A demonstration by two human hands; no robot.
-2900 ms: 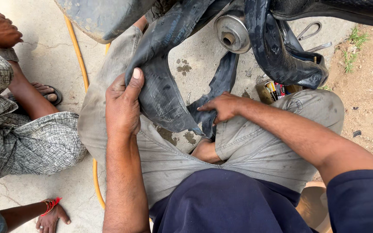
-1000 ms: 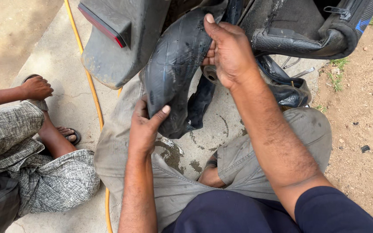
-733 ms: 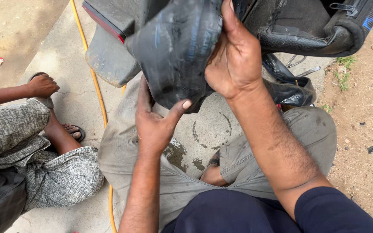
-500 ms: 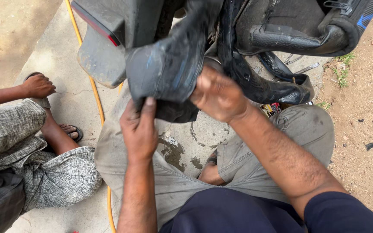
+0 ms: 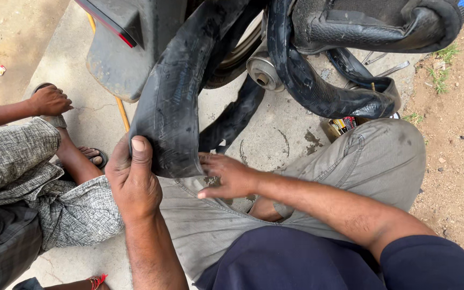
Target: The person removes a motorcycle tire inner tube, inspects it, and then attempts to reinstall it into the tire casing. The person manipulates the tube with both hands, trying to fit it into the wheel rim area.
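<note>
Left hand: the left hand (image 5: 131, 182) was clamped on the lower bend of the black inner tube (image 5: 175, 102), thumb laid flat over the outer face and the fingers wrapped out of sight behind it.
Right hand: the right hand (image 5: 226, 176) lay against the tube's underside just beside the left, fingers (image 5: 206, 159) spread and pressing lightly on the rubber, nothing pinched.
Inner tube: it hung in a slack loop from the raised motorbike wheel (image 5: 243, 51) down to the person's lap, its lowest fold over the grey trousers (image 5: 371, 161), above the concrete floor (image 5: 275, 139).
Around it: the tyre (image 5: 371, 27) sagged off the rim towards the floor's far edge, a dark mudguard with a red reflector (image 5: 122, 43) stood to the left, and a yellow hose (image 5: 122, 110) ran along the floor behind it.
Bystander: another person crouched at the left edge of the floor, checked cloth (image 5: 22, 177) over the knees and a hand (image 5: 49, 100) resting on one knee, well apart from the tube.
Doing it well: I judged the tube needed a firm left grip with no twist, while the spread fingers worked along the rubber slowly, a short stretch at a time, away from the metal axle end (image 5: 262, 72).
</note>
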